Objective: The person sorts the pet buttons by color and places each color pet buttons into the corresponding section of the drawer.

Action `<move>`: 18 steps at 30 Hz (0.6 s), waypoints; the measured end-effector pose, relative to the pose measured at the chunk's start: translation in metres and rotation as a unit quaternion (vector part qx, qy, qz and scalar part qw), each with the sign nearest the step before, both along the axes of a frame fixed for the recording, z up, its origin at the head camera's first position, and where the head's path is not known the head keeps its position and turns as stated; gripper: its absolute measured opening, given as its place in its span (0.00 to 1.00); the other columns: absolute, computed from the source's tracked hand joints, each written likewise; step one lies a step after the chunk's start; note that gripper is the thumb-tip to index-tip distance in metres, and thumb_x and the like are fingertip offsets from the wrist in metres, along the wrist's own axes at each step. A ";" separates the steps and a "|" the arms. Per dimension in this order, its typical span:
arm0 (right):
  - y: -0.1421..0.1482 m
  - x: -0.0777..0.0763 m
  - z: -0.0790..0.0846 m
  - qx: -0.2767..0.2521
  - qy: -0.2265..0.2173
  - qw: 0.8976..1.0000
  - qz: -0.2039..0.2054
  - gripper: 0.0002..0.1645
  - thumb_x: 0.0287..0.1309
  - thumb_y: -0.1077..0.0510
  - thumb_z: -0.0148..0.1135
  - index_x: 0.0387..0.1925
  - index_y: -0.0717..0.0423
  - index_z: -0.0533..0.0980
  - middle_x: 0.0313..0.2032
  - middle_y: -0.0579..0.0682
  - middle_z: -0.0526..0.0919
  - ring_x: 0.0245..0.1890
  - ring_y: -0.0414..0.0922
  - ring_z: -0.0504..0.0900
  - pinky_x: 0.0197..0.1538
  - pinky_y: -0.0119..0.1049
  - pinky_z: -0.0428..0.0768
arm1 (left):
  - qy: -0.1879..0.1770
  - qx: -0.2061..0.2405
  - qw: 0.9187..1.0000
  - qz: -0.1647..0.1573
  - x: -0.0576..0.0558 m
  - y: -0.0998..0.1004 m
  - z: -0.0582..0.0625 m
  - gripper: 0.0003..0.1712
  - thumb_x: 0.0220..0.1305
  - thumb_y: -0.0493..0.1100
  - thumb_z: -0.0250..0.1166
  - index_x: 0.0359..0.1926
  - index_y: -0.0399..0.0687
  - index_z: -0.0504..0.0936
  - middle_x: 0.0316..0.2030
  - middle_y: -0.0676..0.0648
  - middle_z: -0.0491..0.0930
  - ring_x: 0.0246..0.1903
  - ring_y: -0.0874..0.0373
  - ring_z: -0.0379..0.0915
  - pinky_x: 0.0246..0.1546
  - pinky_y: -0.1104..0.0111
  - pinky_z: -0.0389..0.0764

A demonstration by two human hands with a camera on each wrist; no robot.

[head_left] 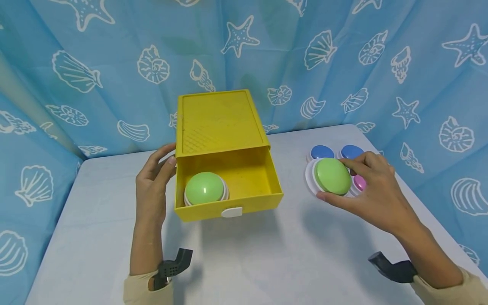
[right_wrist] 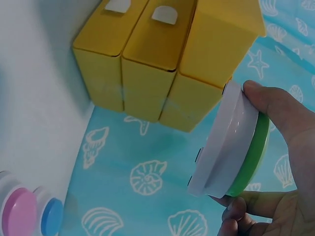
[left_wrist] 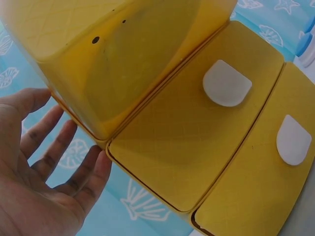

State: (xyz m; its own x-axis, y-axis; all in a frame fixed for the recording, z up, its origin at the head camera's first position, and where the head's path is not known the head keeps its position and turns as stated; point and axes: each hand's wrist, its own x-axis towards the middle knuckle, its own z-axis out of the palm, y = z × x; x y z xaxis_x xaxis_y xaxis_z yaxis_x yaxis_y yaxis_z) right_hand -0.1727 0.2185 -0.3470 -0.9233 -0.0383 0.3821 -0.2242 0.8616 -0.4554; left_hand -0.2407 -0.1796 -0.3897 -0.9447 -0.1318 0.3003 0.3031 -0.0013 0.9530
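Observation:
My right hand (head_left: 375, 192) pinches a round push button with a green dome (head_left: 333, 176) and white base by its rim, holding it above the table. In the right wrist view the button (right_wrist: 231, 142) is seen edge-on between thumb and fingers. Left of it stands a yellow drawer unit (head_left: 221, 123) whose top drawer (head_left: 251, 178) is pulled out. A second green push button (head_left: 204, 189) lies in the left part of that drawer. My left hand (head_left: 154, 182) touches the unit's left side with extended fingers (left_wrist: 54, 152).
Two blue push buttons (head_left: 322, 151) and a pink one (head_left: 359, 182) sit on the white table (head_left: 244, 258) at the right, partly hidden by my right hand. Two lower drawers with white handles (left_wrist: 227, 83) are closed. A blue seashell curtain (head_left: 244, 63) hangs behind the table.

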 end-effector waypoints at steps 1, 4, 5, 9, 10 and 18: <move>-0.001 0.000 0.001 -0.002 0.000 1.000 0.002 0.48 0.24 0.38 0.78 0.50 0.60 0.76 0.36 0.47 0.66 0.43 0.49 0.62 0.37 0.47 0.57 | 0.001 0.003 1.000 -0.001 0.000 0.000 0.000 0.22 0.61 0.52 0.61 0.56 0.57 0.75 0.55 0.50 0.74 0.54 0.54 0.69 0.59 0.54 0.65; -0.005 -0.001 0.004 -0.005 0.001 1.000 0.008 0.48 0.24 0.38 0.78 0.50 0.59 0.76 0.36 0.47 0.66 0.42 0.48 0.61 0.36 0.46 0.56 | 0.004 0.011 1.000 -0.008 0.000 -0.001 0.000 0.22 0.61 0.51 0.61 0.56 0.56 0.75 0.54 0.48 0.74 0.54 0.54 0.69 0.58 0.55 0.65; -0.007 -0.001 0.005 -0.005 0.004 1.000 0.010 0.48 0.25 0.38 0.78 0.50 0.59 0.76 0.35 0.47 0.66 0.41 0.47 0.61 0.36 0.46 0.56 | 0.006 0.013 1.000 -0.010 0.000 -0.001 0.000 0.22 0.61 0.51 0.61 0.56 0.56 0.75 0.54 0.48 0.74 0.54 0.54 0.69 0.58 0.55 0.65; -0.013 -0.002 0.010 -0.016 0.006 1.000 0.018 0.45 0.25 0.39 0.78 0.49 0.57 0.77 0.35 0.47 0.65 0.41 0.46 0.62 0.36 0.46 0.58 | 0.008 0.017 1.000 -0.012 -0.001 -0.001 -0.001 0.22 0.61 0.51 0.61 0.56 0.56 0.75 0.54 0.48 0.75 0.54 0.53 0.69 0.58 0.55 0.65; -0.015 -0.002 0.011 -0.018 0.007 1.000 0.021 0.45 0.25 0.39 0.78 0.49 0.57 0.77 0.35 0.47 0.65 0.41 0.46 0.62 0.36 0.46 0.58 | 0.009 0.018 1.000 -0.013 -0.002 -0.001 -0.001 0.22 0.61 0.51 0.61 0.56 0.55 0.75 0.53 0.48 0.75 0.54 0.53 0.69 0.58 0.55 0.65; -0.032 -0.004 0.022 -0.031 0.015 0.999 0.042 0.42 0.26 0.39 0.78 0.47 0.53 0.78 0.36 0.45 0.66 0.43 0.46 0.62 0.36 0.45 0.60 | 0.016 0.030 0.999 -0.020 -0.003 -0.002 -0.002 0.22 0.61 0.50 0.62 0.56 0.54 0.76 0.53 0.46 0.75 0.53 0.52 0.69 0.58 0.56 0.66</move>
